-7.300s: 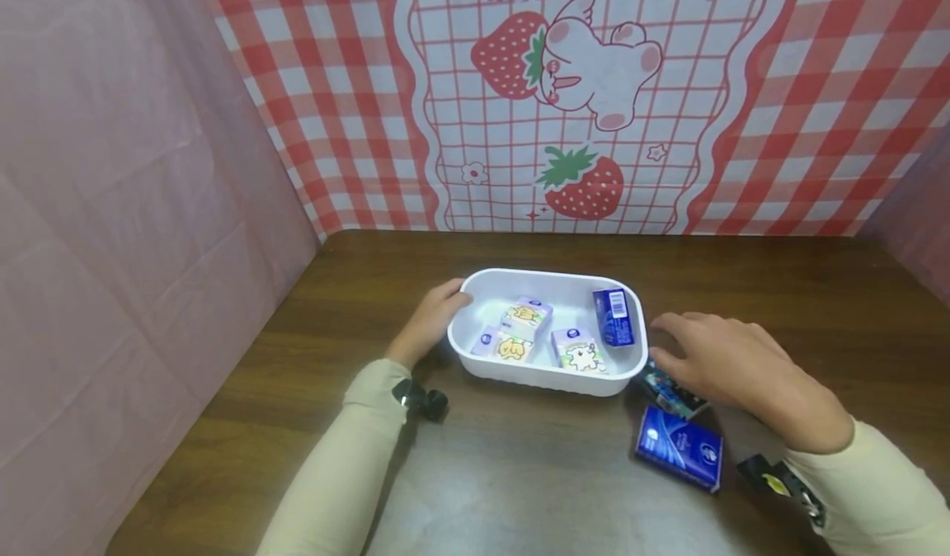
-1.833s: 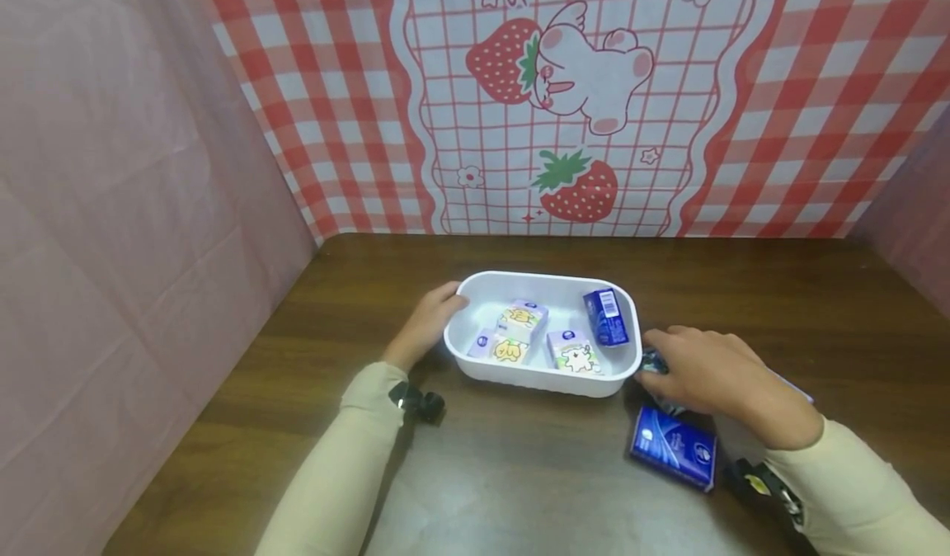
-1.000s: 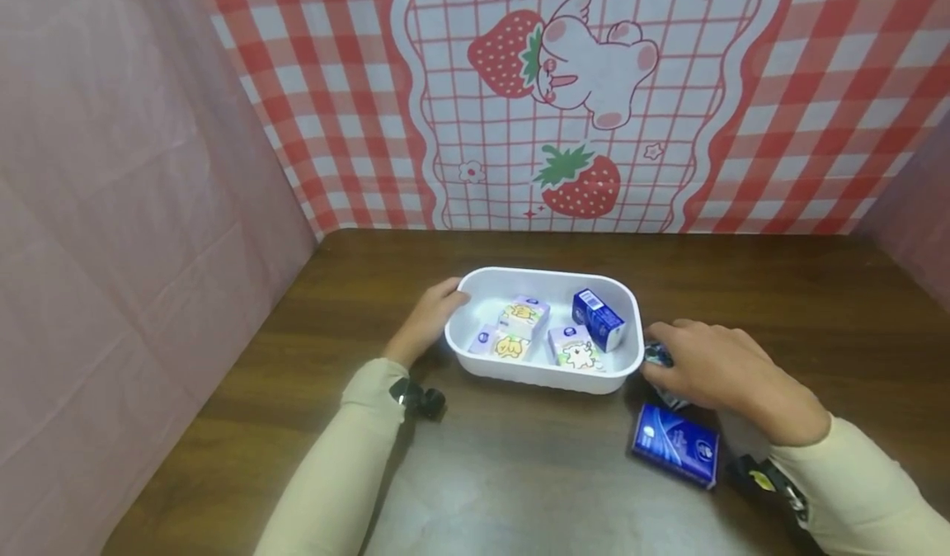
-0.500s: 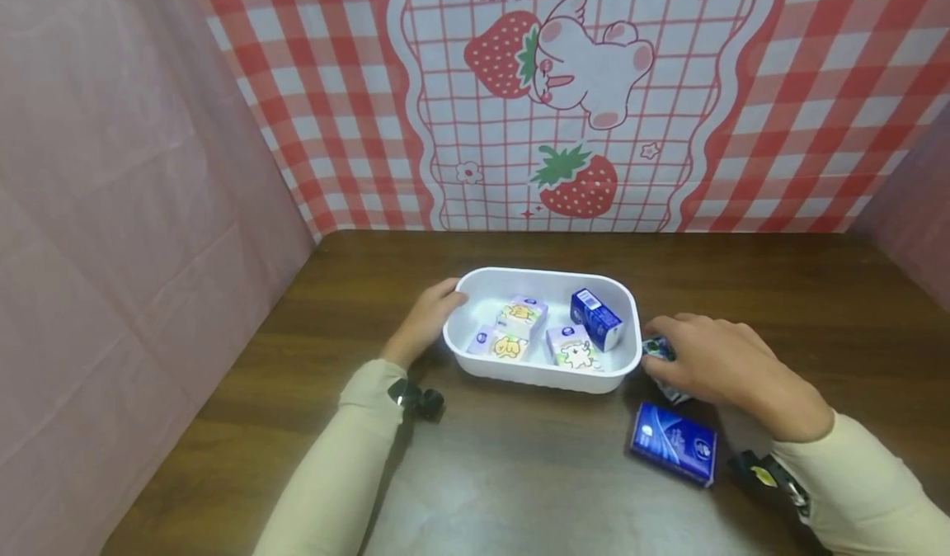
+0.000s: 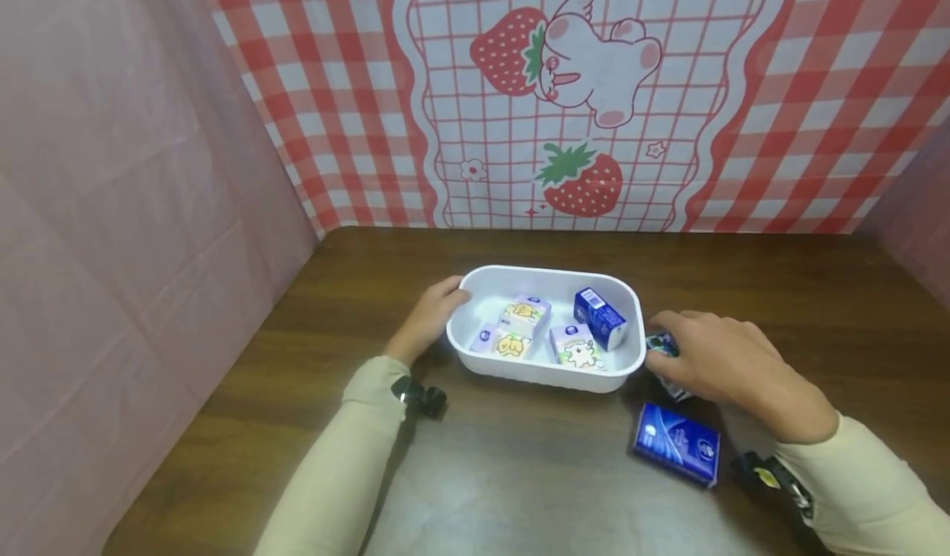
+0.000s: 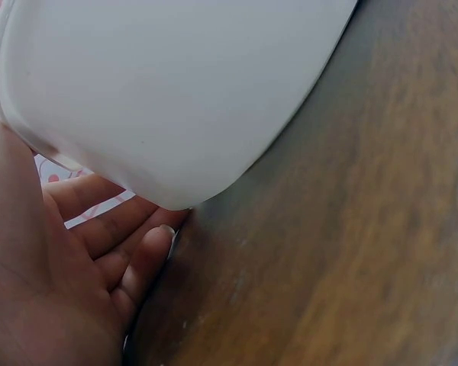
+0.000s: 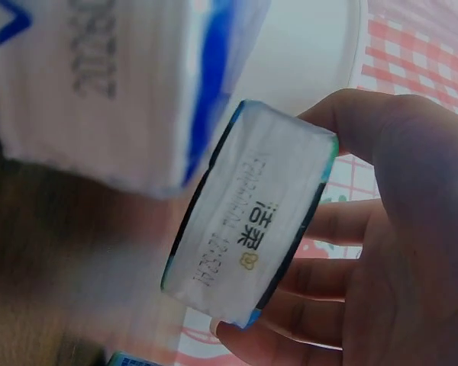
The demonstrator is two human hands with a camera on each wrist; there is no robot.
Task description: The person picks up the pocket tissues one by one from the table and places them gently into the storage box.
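Note:
My left hand grips the left end of a white plastic basin, its thumb over the rim and its fingers against the outside wall. Two lilac tissue packs with yellow cartoons, one lilac pack with a white cartoon and a dark blue tissue pack lie inside. Just right of the basin, my right hand holds a dark printed tissue pack between thumb and fingers, its white end towards the right wrist camera. The hand covers much of this pack in the head view.
A blue tissue pack lies flat on the brown wooden table, below the right hand. At the bottom of the right wrist view a corner of another blue item shows. A red-checked strawberry cloth hangs behind the table.
My right hand, earlier over the dark pack, has come to hold it beside the basin. The dark blue pack inside the basin has turned slantwise and shifted left. The left hand stays put.

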